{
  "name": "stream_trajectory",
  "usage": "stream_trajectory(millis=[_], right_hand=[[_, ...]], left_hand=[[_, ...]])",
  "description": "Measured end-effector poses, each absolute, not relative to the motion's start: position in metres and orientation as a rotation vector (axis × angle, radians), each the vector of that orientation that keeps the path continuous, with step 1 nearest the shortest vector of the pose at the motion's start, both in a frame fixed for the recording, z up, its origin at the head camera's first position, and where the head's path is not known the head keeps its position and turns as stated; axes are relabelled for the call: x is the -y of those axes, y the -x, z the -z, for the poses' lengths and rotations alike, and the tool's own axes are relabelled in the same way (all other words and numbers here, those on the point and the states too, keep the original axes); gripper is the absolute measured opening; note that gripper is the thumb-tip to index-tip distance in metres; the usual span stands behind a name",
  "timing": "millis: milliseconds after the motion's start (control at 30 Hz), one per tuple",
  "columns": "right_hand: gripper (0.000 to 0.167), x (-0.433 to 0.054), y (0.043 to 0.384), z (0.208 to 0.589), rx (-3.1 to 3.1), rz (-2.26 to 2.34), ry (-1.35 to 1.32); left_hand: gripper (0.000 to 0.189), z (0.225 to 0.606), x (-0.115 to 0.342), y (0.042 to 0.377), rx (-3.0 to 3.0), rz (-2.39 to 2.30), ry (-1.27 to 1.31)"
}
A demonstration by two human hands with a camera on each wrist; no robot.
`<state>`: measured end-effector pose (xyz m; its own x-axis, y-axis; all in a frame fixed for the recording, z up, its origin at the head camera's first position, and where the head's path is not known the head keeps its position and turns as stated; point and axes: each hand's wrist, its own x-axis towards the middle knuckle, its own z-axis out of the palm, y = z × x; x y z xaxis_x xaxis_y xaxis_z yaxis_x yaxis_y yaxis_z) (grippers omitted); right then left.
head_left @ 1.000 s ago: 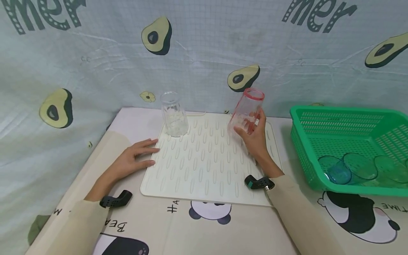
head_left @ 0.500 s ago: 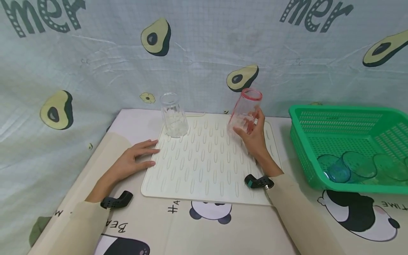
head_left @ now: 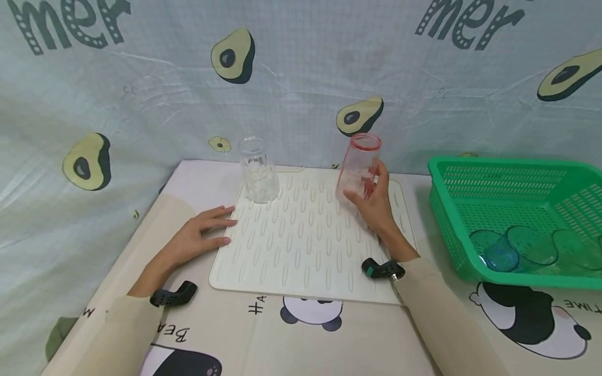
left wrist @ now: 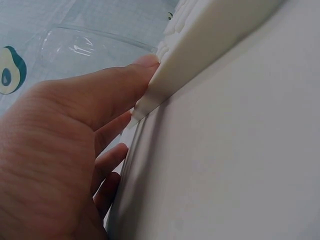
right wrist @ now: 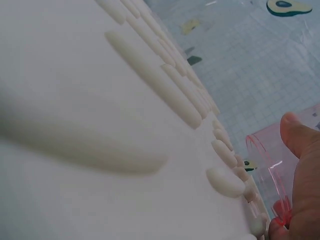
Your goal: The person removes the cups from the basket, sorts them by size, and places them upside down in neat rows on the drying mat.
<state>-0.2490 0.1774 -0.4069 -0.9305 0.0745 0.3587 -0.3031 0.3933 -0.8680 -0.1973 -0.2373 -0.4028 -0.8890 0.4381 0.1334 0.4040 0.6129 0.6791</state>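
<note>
A pink-tinted drinking glass [head_left: 359, 162] stands mouth down at the back right of a white ridged drying mat [head_left: 291, 245], its red base up and leaning slightly right. My right hand [head_left: 376, 206] grips its lower part from the right, thumb in front; in the right wrist view, the glass's rim [right wrist: 265, 160] is close to the mat. At the mat's back left, a clear glass [head_left: 259, 175] stands upside down. My left hand [head_left: 195, 235] has its fingers extended, with the fingertips at the mat's left edge; the left wrist view shows the thumb [left wrist: 120, 82] touching that edge.
A green plastic basket [head_left: 444, 230] is on the right, with a blue glass [head_left: 500, 256] and several other tinted glasses along its near side. A patterned cloth [head_left: 291, 78] hangs behind the mat. Panda prints cover the tabletop [head_left: 367, 344].
The pink glass has tipped toward upright, its raised base shifting left and slightly down in my right hand. My left hand stays at the mat's edge.
</note>
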Motion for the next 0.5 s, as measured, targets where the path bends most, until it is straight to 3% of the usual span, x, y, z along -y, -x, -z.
stream_trajectory(millis=[500], right_hand=[[0.095, -0.1775, 0.2484, 0.4065, 2.35, -1.527, -0.176]], left_hand=[[0.044, 0.4024, 0.2368, 0.1966, -2.775, -1.169, -0.742]])
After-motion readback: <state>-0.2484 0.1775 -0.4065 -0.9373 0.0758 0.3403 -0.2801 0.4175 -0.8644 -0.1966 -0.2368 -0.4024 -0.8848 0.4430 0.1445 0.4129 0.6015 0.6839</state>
